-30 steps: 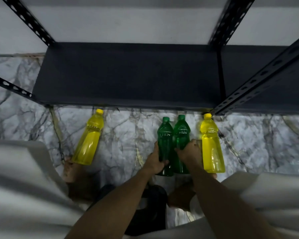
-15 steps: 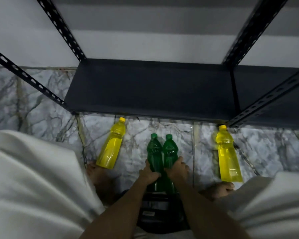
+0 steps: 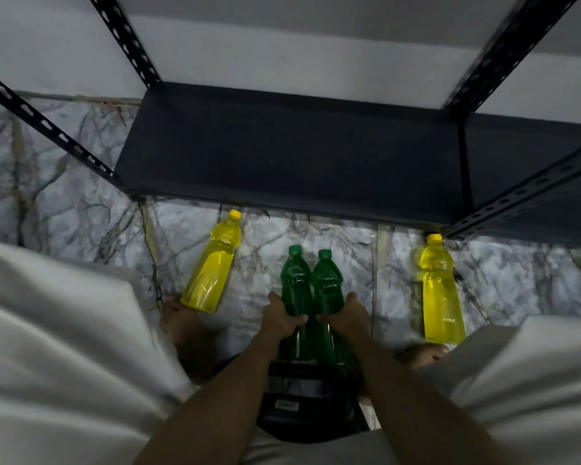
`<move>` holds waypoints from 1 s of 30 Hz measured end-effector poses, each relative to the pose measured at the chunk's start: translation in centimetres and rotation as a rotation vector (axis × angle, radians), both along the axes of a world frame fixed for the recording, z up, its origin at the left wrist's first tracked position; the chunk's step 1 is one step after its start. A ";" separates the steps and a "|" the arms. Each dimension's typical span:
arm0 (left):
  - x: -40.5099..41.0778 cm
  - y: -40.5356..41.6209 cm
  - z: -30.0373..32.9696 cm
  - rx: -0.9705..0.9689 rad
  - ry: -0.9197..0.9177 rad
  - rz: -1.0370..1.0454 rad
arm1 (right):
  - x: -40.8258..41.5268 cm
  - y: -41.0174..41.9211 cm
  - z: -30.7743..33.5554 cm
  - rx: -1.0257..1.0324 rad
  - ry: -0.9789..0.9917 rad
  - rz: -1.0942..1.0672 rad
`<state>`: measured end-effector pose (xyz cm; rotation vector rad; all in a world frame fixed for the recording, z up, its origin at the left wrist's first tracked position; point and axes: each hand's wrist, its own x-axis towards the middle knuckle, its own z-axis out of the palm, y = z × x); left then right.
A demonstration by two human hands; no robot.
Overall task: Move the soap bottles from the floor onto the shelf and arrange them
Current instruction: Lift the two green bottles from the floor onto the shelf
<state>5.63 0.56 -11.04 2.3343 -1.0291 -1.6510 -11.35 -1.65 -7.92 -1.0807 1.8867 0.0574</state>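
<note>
Two green soap bottles stand side by side in front of me. My left hand [image 3: 280, 317] grips the left green bottle [image 3: 295, 278] around its middle. My right hand [image 3: 348, 315] grips the right green bottle [image 3: 326, 280] the same way. Whether their bases touch the floor is hidden. A yellow bottle [image 3: 213, 263] stands on the marble floor to the left. A second yellow bottle [image 3: 440, 290] stands to the right, by the shelf post. The dark shelf board [image 3: 292, 149] lies bare just beyond the bottles.
Slotted black shelf posts [image 3: 52, 132] rise at the left and right [image 3: 524, 193]. A second shelf board [image 3: 530, 156] adjoins on the right. My bare feet [image 3: 178, 318] rest on the marble floor [image 3: 64, 196]. A black pouch [image 3: 302, 401] hangs between my knees.
The view has tilted up and the shelf now appears lower and closer. Both hands keep their hold on the green bottles, which have shifted left, away from the right yellow bottle.
</note>
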 end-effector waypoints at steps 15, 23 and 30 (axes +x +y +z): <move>0.9 -1.3 -1.6 -0.021 0.139 0.259 | -0.4 -0.8 -0.1 0.072 -0.029 -0.010; 1.6 -0.9 -2.5 -0.005 0.153 0.311 | 0.0 -1.2 -0.4 0.139 -0.063 -0.023; 0.9 -0.9 -1.5 0.008 0.068 0.147 | 2.7 0.7 -1.2 0.124 0.063 -0.012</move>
